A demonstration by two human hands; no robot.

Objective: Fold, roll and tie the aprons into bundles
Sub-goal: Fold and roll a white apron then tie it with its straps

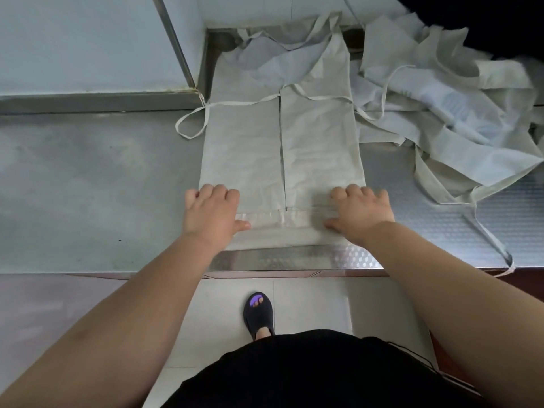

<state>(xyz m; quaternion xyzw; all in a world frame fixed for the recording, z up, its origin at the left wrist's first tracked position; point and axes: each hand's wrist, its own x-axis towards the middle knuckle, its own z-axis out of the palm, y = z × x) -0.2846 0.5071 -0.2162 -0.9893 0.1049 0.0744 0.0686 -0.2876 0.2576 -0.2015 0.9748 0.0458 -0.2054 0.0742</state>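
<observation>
- Flat on the steel table (pixel 103 187): one folded apron (pixel 244 148), pale grey-beige, long axis running away from the body, both side flaps turned in and meeting along a centre line.
- At its near end, a narrow rolled band (pixel 287 219) of the cloth, lying across the full width, just inside the table's front edge.
- Gripping the left end of that band: left hand (pixel 212 213), fingers curled over the top, thumb pressed against the near side.
- Gripping the right end in the same way: right hand (pixel 360 212), fingers curled over, thumb set at the near side. Hands well apart, one at each side of the apron.
- Across the apron's middle, two waist ties: left tie (pixel 191 122) looping out onto bare steel, right tie (pixel 323 98) running toward the heap.
- At the far end, bib and neck strap (pixel 290 49) crumpled into the table's back corner by the wall.
- Just beside the folded apron on the right: loose heap of aprons (pixel 441 113), unfolded and tangled, with one trailing strap (pixel 494 242) hanging over the table's front edge.
- Below the table, pale floor tiles (pixel 309 304) and a black open-toed slipper (pixel 259 315). Closer in, black clothing (pixel 309 372) on the person's body.
- In the top right corner, a dark shape (pixel 485 19), too blurred to tell.
</observation>
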